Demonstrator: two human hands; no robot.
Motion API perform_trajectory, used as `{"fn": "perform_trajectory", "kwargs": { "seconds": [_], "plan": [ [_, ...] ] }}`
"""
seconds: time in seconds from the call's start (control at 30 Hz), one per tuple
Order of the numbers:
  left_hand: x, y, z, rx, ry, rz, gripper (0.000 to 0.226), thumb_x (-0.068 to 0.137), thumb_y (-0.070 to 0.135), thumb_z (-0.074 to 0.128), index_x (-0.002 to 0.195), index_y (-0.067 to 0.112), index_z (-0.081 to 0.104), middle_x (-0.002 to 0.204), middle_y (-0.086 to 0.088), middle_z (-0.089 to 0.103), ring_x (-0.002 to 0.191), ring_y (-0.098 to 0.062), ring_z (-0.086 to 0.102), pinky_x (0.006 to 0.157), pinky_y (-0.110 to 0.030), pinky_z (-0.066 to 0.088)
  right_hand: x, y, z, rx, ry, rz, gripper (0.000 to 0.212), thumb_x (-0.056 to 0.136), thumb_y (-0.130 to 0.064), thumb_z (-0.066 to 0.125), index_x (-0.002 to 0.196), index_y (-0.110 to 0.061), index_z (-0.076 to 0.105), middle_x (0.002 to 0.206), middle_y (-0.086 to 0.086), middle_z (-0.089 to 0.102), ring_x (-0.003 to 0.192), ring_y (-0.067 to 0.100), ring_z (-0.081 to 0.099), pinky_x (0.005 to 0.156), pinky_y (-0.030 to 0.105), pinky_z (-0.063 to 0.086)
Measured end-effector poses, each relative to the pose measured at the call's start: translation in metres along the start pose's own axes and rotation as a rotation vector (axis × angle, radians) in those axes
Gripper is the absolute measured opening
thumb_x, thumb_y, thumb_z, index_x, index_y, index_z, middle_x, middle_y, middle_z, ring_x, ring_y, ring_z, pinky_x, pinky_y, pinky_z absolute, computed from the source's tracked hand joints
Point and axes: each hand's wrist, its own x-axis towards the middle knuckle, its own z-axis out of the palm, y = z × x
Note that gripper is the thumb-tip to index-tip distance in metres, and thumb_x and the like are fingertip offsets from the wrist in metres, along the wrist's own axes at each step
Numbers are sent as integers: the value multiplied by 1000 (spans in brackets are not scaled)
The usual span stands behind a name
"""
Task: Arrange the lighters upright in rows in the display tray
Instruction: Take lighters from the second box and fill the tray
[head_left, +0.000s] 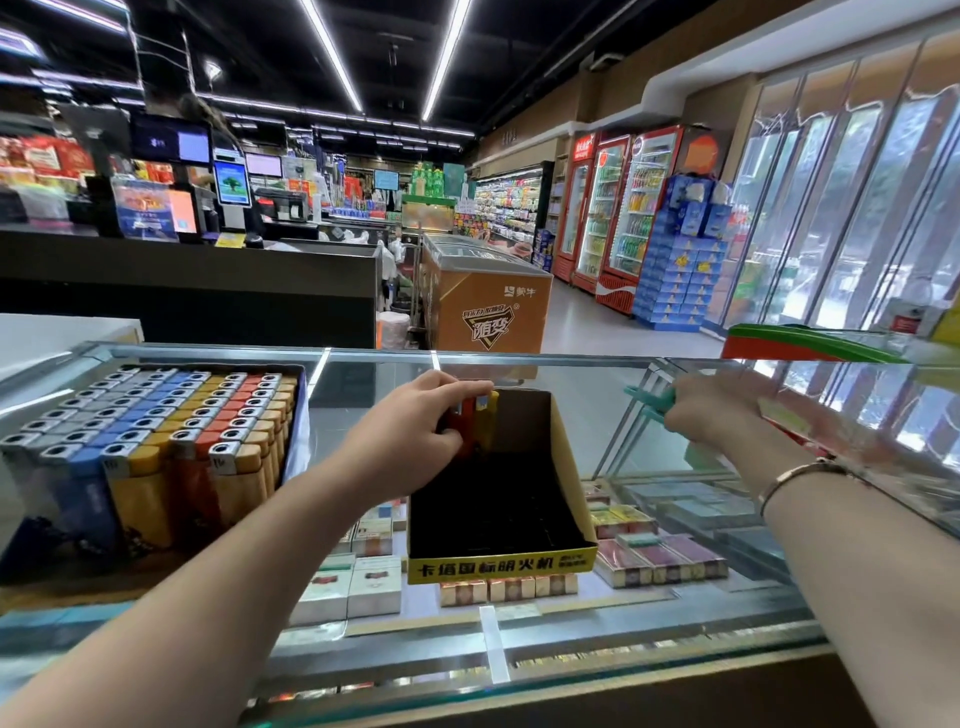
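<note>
My left hand pinches a few lighters upright at the display tray's far left corner; light, rigid, slick plastic, so I'd grip mid-body; my right hand curls round something green, blurred; the tray is otherwise unfilled.

A shop is lit by ceiling light strips, with drink fridges, a chest freezer and tall windows seen.
</note>
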Motion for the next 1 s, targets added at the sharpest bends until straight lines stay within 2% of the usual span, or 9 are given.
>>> {"fn": "perform_trajectory", "kwargs": {
  "seconds": [0.27,0.37,0.47,0.57,0.63,0.73,0.83,0.9,1.0],
  "plan": [
    [0,0,-1,-2,-6,-6,54,87,13,49,128,48,45,101,37,36,91,-5,51,62,-15,45,10,-14,10,-35,-91,-79,15,86,-16,53,98,-15,61,94,4,58,88,23,56,77,33,49],
    [0,1,-2,-10,-12,-14,55,87,11,48,127,48,45,101,37,37,91,-5,52,63,-18,48,6,-19,7,-127,-137,-127,17,83,-12,52,99,-15,57,89,3,55,86,22,55,71,29,45],
    [-1,3,-4,-41,-13,-39,56,86,6,46,122,50,48,102,29,41,90,-8,53,66,-22,52,1,-24,6,-177,-169,-156,22,81,-11,52,102,-13,55,94,3,58,87,20,57,72,30,48],
    [-2,4,-6,-81,-26,-72,57,85,3,45,111,53,49,102,26,43,88,-10,54,60,-18,49,-3,-31,2,-101,-275,-158,12,76,-10,54,88,-11,55,87,4,59,77,17,57,63,27,48],
    [-3,6,-7,-92,-32,-91,58,84,1,45,106,54,50,102,25,44,88,-11,55,60,-18,50,-7,-36,-1,29,-356,-136,11,71,-11,57,82,-10,54,82,7,57,71,17,54,55,25,43],
    [-3,8,-10,-138,-26,-136,63,80,-5,42,92,56,54,103,22,47,87,-13,57,59,-19,51,-12,-44,-3,244,-348,-93,20,68,-11,59,87,-7,54,80,9,56,67,19,54,51,25,43],
    [-2,9,-15,-290,4,-235,71,76,-13,35,84,52,64,107,5,55,89,-26,64,71,-39,58,-17,-56,-11,731,-360,-67,25,71,-2,57,95,-2,50,83,15,52,64,23,53,49,28,47],
    [-2,9,-18,-347,6,-276,72,75,-15,32,85,47,67,110,-4,57,92,-35,64,78,-51,55,-24,-67,-23,1071,-364,-91,23,73,4,55,95,-2,48,83,17,52,62,23,54,47,27,49],
    [-2,7,-20,-392,-11,-285,70,76,-17,30,86,40,69,113,-7,56,95,-36,63,81,-53,53,-37,-88,-44,1519,-362,-184,25,75,6,53,98,-1,48,82,15,56,65,23,57,47,26,50]
  ]
}}
